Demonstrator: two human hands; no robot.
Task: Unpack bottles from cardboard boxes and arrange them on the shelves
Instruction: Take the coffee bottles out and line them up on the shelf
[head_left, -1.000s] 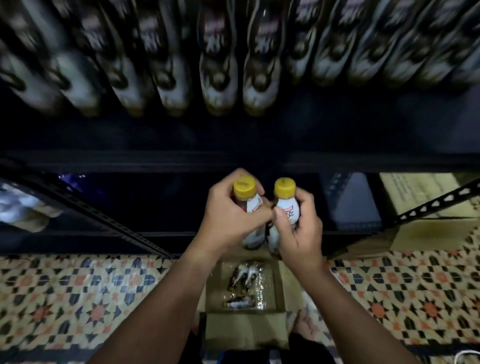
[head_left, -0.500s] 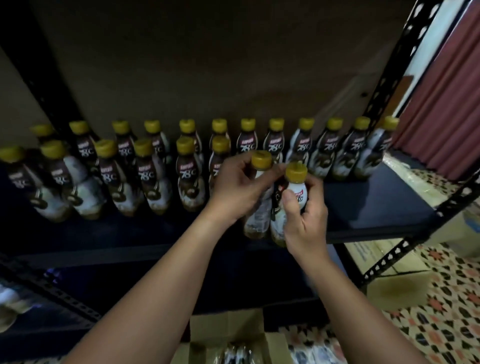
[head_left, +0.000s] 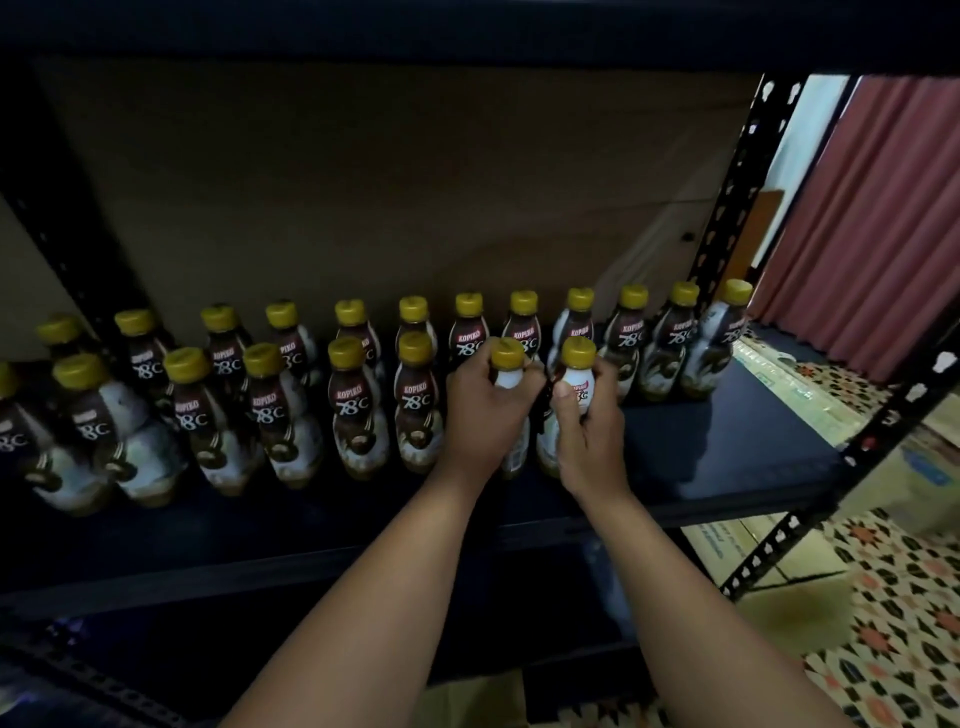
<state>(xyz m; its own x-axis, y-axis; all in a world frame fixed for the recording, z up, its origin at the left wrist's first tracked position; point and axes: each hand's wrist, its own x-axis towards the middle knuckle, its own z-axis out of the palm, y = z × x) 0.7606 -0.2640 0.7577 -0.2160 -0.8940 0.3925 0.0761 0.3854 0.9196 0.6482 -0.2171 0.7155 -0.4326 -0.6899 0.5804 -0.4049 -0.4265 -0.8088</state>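
Note:
My left hand (head_left: 483, 415) grips one yellow-capped coffee bottle (head_left: 507, 356) around its body. Beside it my right hand (head_left: 589, 426) grips a second bottle (head_left: 577, 382) of the same kind. Both bottles stand upright at the right end of the front row on the dark shelf (head_left: 727, 447), their bases on or just above it. A back row of bottles (head_left: 631, 343) runs behind them, and a front row (head_left: 358, 405) stretches to the left. A corner of the cardboard box (head_left: 467, 696) shows at the bottom edge.
The black metal upright (head_left: 727, 218) of the rack stands at the right, with a red curtain (head_left: 883, 218) behind it. Bare shelf lies right of my hands. Flattened cardboard (head_left: 727, 551) and patterned floor tiles (head_left: 909, 597) lie below right.
I have lifted both bottles from above the box on the floor up to the shelf and moved them forward into the front row. The view has tilted upward with them.

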